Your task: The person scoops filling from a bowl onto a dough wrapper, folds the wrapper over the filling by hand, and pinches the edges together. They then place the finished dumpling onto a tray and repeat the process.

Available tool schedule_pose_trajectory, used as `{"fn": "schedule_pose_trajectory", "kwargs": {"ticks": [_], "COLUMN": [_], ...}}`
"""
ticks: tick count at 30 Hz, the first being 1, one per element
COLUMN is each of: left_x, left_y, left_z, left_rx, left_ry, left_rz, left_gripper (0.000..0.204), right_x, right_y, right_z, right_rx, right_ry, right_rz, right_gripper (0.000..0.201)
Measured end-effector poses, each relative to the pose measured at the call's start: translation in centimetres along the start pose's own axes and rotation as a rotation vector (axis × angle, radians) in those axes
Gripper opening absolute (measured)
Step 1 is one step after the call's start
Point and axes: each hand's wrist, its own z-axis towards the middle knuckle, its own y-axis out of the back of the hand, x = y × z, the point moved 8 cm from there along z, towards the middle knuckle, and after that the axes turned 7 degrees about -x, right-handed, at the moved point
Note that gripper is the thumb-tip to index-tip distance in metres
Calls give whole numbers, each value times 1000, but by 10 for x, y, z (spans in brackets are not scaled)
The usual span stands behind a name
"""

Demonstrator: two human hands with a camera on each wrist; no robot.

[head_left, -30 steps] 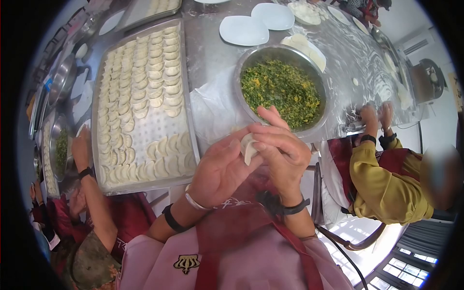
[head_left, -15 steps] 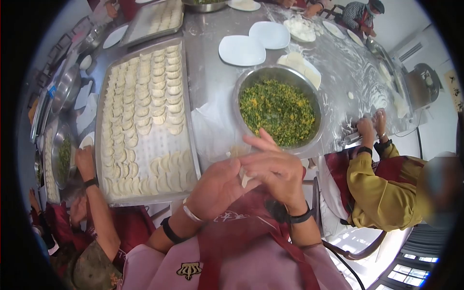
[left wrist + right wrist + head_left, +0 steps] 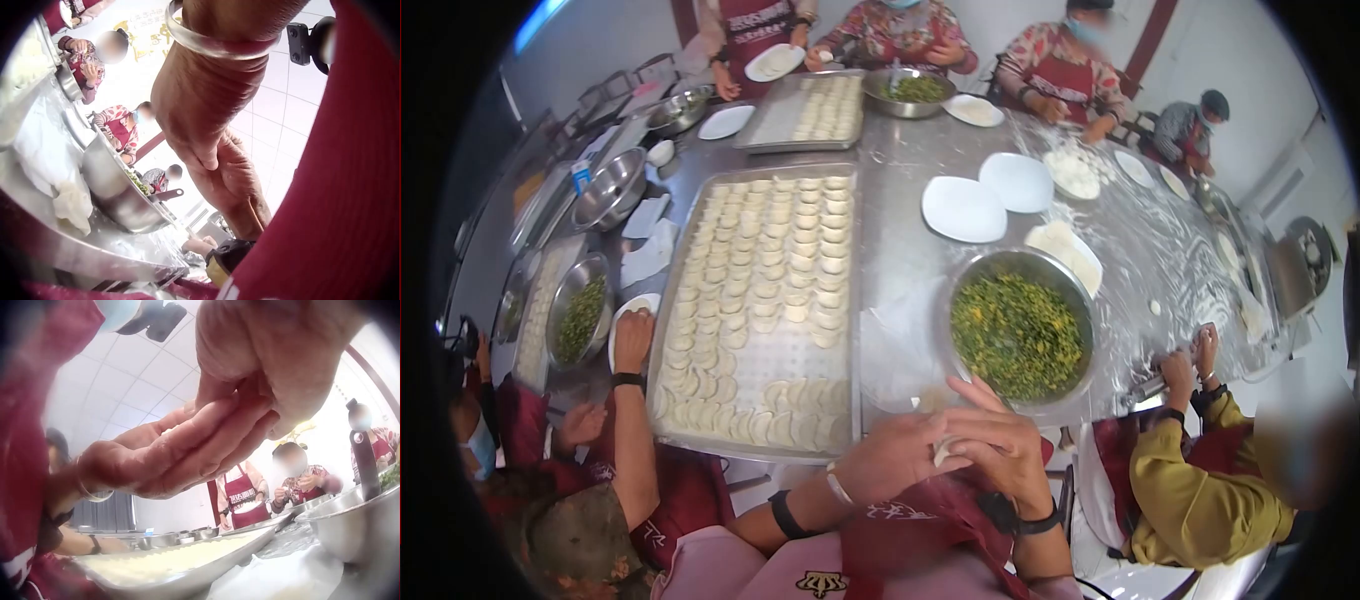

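Observation:
A pale dumpling (image 3: 943,452) shows in a small patch between my two hands in the head view, mostly hidden by fingers. My left hand (image 3: 888,458) holds it from the left, its fingers meeting the other hand. From the right, my right hand (image 3: 1012,455) pinches it, with one finger sticking up and away. Both hands are near the table's front edge, just below a steel bowl (image 3: 962,378) of chopped green and yellow filling (image 3: 1020,330). To the left lies a large tray (image 3: 856,300) with rows of folded dumplings (image 3: 770,250).
White plates (image 3: 965,210) lie beyond the bowl, one bearing flat wrappers (image 3: 1065,250). Another tray (image 3: 770,125) stands at the far side. A neighbour's arm (image 3: 635,430) reaches in at left; a person in a yellow sleeve (image 3: 1200,480) works at right. More people stand across the table.
The head view has tilted up, so the table sits lower in frame and people across it show. My hands stay together around the dumpling, of which less shows than a second ago.

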Motion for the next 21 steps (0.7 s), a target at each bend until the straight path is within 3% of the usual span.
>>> {"fn": "schedule_pose_trajectory", "kwargs": {"ticks": [4,7,11,12,14,16,21], "left_x": [-3,-3,-4,2,13,11,-16], "left_y": [4,0,-11,-4,14,11,0], "left_z": [-2,-3,-10,-8,-5,-8,-19], "left_rx": [-5,-76,-32,50,-22,3,-73], "left_ry": [-32,23,123,3,-82,30,-203], "left_rz": [237,8,-373,-263,-21,-306,-92], "left_gripper": [42,35,34,31,33,47,44], "right_x": [2,-5,-4,-2,1,-2,-11], "right_y": [-2,-7,-10,-12,-16,-15,-12], "right_z": [1,-6,-8,-7,-4,-7,-9], "right_rx": [-28,68,34,16,-14,-63,-393], "right_ry": [-70,89,49,5,-57,-17,-161], "right_rz": [-16,5,-17,-33,-43,2,206], "right_gripper": [22,27,22,20,15,16,18]}}
